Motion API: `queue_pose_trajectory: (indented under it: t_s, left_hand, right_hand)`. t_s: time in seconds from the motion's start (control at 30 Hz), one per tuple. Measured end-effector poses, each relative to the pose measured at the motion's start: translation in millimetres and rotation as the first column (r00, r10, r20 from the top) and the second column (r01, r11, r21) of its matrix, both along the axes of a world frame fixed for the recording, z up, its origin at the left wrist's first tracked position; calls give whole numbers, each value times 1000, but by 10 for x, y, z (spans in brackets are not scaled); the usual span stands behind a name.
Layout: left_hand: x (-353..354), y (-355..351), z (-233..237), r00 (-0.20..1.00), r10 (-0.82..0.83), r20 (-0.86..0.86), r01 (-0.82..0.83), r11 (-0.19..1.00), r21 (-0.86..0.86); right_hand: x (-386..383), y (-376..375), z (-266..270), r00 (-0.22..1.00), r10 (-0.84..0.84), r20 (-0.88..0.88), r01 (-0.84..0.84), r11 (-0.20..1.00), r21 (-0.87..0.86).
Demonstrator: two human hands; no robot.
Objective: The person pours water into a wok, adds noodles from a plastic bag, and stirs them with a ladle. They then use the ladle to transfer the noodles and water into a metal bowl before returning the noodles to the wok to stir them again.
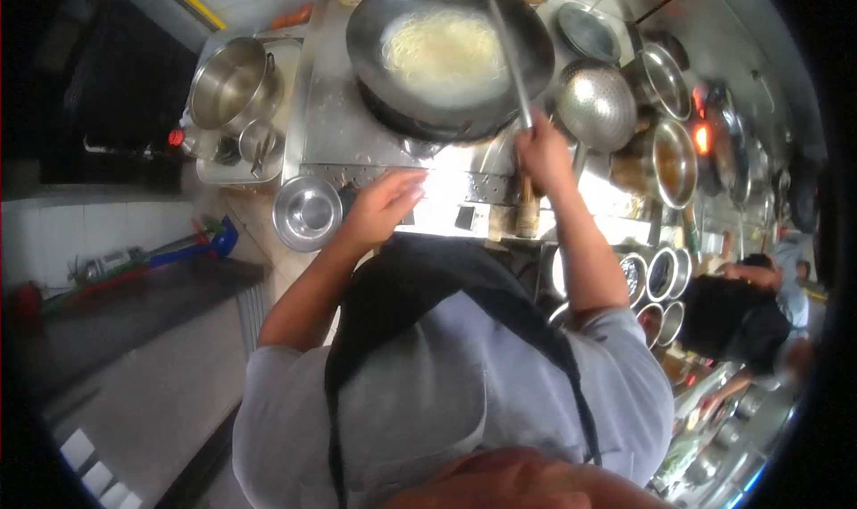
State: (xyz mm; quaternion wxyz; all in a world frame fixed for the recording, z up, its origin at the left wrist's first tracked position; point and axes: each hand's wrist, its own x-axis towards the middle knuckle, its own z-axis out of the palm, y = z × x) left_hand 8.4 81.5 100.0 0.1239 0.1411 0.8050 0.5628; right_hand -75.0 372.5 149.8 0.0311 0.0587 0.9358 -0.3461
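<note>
A dark wok (361,49) sits on the steel stove, holding pale noodles (444,49) in cloudy liquid. My right hand (544,156) is closed round the handle of a long metal ladle (511,49), whose bowl rests near the wok's far rim. Below and left of the wok, my left hand (386,207) is held over the stove's front edge, fingers extended and touching nothing that I can make out. A round metal bowl (308,213) lies just left of that hand.
A perforated strainer (596,105) and metal pots (674,163) stand right of the wok. At the left, a tray (293,71) holds a large steel pot (228,85) and a smaller one. Further right, a person (745,317) in a dark apron works near several containers.
</note>
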Motion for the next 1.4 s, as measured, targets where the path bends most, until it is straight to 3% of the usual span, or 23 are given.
queue_pose_trajectory:
  t_s: [0.03,0.1,0.2,0.23,0.3,0.37,0.4,0.47,0.5,0.57,0.67,0.77,0.8,0.87,0.93,1.03,1.33,1.4]
  left_hand:
    - [124,-61,10,1000,9,4,-9,1000,3]
    - [398,-166,52,945,182,271,-239,952,193]
    - [789,-379,-551,875,233,424,-366,893,264]
    - [800,-365,-354,872,239,427,-373,889,264]
    - [837,-381,27,850,319,419,-318,945,-74]
    - [898,-411,-82,836,324,443,-358,934,-8]
    - [900,-414,-96,824,324,466,-393,918,58]
    - [881,-404,-73,834,321,449,-391,917,72]
    - [863,-395,-46,843,319,434,-390,917,84]
    - [836,-381,-2,865,315,390,-368,927,68]
    - [834,-373,2,887,305,347,-357,930,93]
    - [850,-394,-9,890,297,347,-361,923,136]
    - [853,-400,-17,891,297,345,-360,923,135]
    - [856,-422,-37,897,288,336,-350,926,141]
    - [851,-433,-57,904,277,325,-338,930,146]
    - [827,-435,-80,907,260,333,-323,934,150]
    - [578,-340,-81,937,104,333,-175,966,191]
    - [510,-281,-173,967,35,253,-68,990,123]
  right_hand:
    - [-71,90,-31,999,-30,11,30,999,17]
    - [-181,224,-84,999,-28,30,27,999,45]
    - [-219,339,-222,999,-23,32,21,999,38]
    - [-221,376,-271,993,2,118,1,1000,-20]
    - [-171,343,-189,978,33,207,-17,997,-77]
    - [-77,201,137,876,128,465,111,885,-452]
    - [-52,174,149,877,127,464,111,885,-452]
    - [-14,141,172,848,203,490,287,603,-745]
    - [10,130,224,850,200,488,286,602,-745]
    - [74,112,356,810,293,508,419,317,-851]
    - [176,220,374,790,419,448,390,220,-894]
    - [357,233,587,806,413,424,373,201,-906]
    - [413,248,652,806,410,426,375,203,-905]
    - [522,280,802,843,302,446,324,377,-868]
    - [609,253,939,849,229,476,356,417,-836]
    - [678,352,986,890,78,448,308,622,-720]
    - [769,499,1040,954,-45,295,206,815,-541]
    - [772,491,1049,962,-71,264,195,854,-482]
